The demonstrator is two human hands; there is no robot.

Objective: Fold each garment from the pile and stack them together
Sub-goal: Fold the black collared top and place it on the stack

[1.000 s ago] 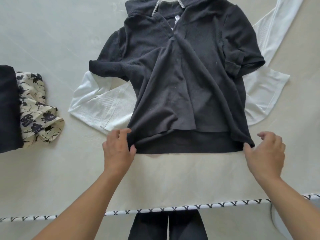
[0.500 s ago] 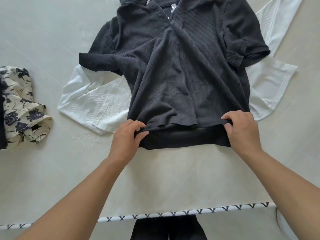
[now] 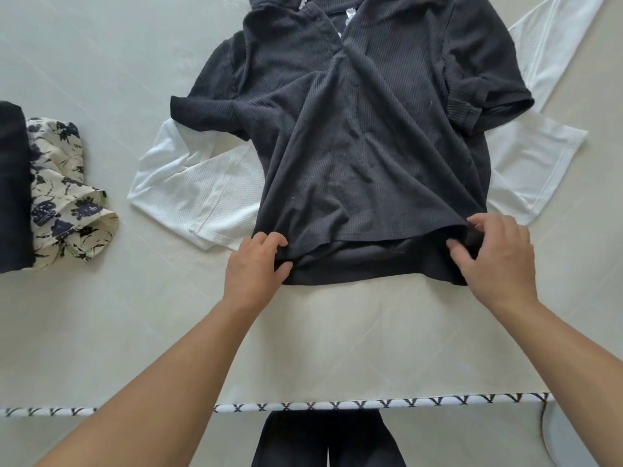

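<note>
A pale surface (image 3: 101, 315) with a black-and-white patterned border (image 3: 371, 404) along its near edge fills most of the view. A black ribbed polo shirt (image 3: 364, 129) is spread across the middle of it, collar at the far side and hem toward the person, with folds running down its front. Beneath the shirt a white garment (image 3: 199, 193) is laid, its parts showing to the left and right of the black fabric. At the left edge a folded stack is seen: a dark folded garment (image 3: 11, 183) with a cream floral-print garment (image 3: 64, 197) just beside it and partly under it.

The shirt's lower left corner is pinched by the left hand (image 3: 254, 267), the thumb under the hem edge and the curled fingers (image 3: 273, 239) on top of the cloth. The lower right corner is gripped by the right hand (image 3: 495, 261), with the fabric bunched between its thumb and bent fingers (image 3: 488, 224). The hem lies between the two hands, its upper layer raised slightly so that the lower layer is seen beneath it. Both hands are at the near edge of the shirt, well apart from the folded stack.
</note>
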